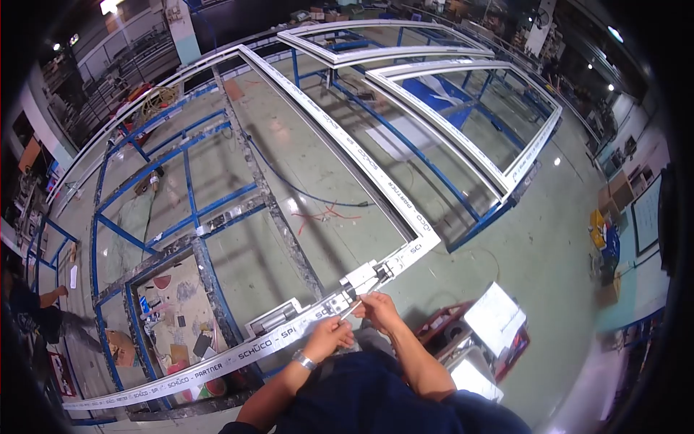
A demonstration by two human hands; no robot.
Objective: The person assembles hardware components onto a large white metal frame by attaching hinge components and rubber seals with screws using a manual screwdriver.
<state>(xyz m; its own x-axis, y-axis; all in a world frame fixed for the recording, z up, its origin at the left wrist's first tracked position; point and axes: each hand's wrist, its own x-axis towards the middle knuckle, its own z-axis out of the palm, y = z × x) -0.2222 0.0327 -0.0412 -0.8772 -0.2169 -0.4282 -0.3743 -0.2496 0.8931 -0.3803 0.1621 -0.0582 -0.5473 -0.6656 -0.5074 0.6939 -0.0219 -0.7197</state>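
A large white window or door frame with printed protective film lies across blue supports in front of me. My left hand, a metal watch on its wrist, is closed at the frame's near edge. Just right of it, my right hand is closed in a pinch beside a hinge-like fitting on the frame. A thin light strip seems to run between my fingertips, too small to name. Left of my hands, a second white and grey fitting sits on the same rail.
Blue metal trestles carry the frame. Two more white frames rest on stands farther back. On my right stands a red cart with papers on top. A shelf below holds small parts. Another person is at the far left.
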